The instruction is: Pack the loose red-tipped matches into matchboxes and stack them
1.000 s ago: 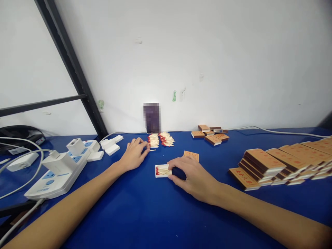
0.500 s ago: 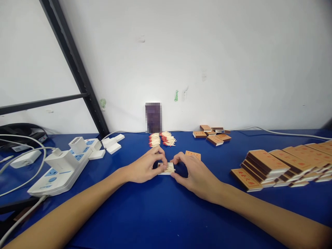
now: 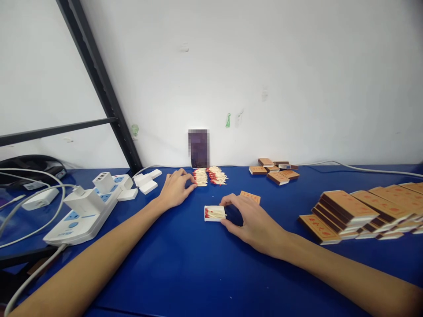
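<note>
My right hand (image 3: 253,222) holds the right end of a small white matchbox tray (image 3: 214,219) between thumb and forefinger. Red-headed matches (image 3: 213,213) lie inside it, heads toward the left. My left hand (image 3: 176,189) is at the left edge of the left match pile (image 3: 201,177), its thumb and forefinger apart and nothing visible between them. Beside that pile lies a second match pile (image 3: 218,176), also with red heads to the left. An orange matchbox sleeve (image 3: 250,197) lies just behind my right hand, partly covered by it.
Stacked orange matchboxes (image 3: 350,207) fill the right of the blue table (image 3: 185,273). Several more matchboxes (image 3: 277,177) lie near the wall. On the left are a white power strip (image 3: 95,215) with plugs and cables, and white adapters (image 3: 147,182). A pixelated dark rectangle (image 3: 199,149) leans against the wall.
My left hand has left the tray and moved back and left to the match pile, uncovering the matches inside the tray. My right hand stays at the tray's right end. The view has shifted slightly.
</note>
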Available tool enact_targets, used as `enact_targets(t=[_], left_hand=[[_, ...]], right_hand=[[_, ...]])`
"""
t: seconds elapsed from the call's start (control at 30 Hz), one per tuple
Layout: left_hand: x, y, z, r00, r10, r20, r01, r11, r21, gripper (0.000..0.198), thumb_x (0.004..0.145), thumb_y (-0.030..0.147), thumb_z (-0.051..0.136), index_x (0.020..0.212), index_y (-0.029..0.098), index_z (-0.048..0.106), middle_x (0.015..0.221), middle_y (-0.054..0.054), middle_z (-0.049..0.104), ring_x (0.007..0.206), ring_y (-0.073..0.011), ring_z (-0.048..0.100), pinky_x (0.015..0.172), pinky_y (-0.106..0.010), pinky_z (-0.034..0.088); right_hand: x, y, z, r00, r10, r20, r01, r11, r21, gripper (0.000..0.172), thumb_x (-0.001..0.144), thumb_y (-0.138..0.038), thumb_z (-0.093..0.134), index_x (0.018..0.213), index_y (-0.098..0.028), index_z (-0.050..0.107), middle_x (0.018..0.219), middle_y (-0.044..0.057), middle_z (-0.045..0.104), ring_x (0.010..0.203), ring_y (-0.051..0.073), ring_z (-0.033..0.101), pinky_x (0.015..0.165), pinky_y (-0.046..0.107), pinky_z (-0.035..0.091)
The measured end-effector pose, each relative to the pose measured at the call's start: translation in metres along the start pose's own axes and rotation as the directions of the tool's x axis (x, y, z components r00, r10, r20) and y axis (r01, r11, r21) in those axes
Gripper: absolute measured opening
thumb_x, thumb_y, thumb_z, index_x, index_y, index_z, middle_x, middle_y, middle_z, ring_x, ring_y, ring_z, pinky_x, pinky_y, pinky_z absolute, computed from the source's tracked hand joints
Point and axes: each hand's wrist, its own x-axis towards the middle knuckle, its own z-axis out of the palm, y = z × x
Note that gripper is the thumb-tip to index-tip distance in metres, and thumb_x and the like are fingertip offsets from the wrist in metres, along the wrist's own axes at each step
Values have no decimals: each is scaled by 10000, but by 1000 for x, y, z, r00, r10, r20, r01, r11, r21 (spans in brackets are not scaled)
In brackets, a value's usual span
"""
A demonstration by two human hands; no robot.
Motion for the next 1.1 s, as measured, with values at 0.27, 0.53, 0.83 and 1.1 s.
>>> enact_targets(t=[0.27,0.53,0.83,1.1], left_hand=[[1,4,-3,999,44,12,-44,999,-6,159,923,306,519,932,219,652,995,-49,583,967,-242,541,845,-411,363],[-22,32,-27,936,351,19,-335,907,-256,173,937,332,504,912,231,642,987,-25,569,948,-190,516,881,-357,388],[-31,54,-36,943,322,-87,-327,841,-430,160,925,307,544,867,196,643,893,-23,615,881,-172,534,841,-341,416],[-34,59,-33,939,342,29,-278,807,-520,135,871,297,613,817,211,702,838,-12,591,848,-159,533,808,-318,419]], right_hand=[[0,-1,-1,1000,10,24,-11,1000,14,218,845,-206,598,1041,-240,509,1036,45,646,943,220,590,808,380,480],[-1,0,-1,999,46,22,-47,996,69,362,829,-204,619,1155,-232,466,1082,55,643,1020,229,587,859,408,469],[0,-1,-1,997,65,35,-68,993,101,487,816,-218,634,1243,-248,403,1097,50,652,1007,233,597,844,407,469],[0,2,1,999,33,3,-33,995,97,544,825,-220,612,1308,-260,366,1094,47,656,1039,233,589,892,425,458]])
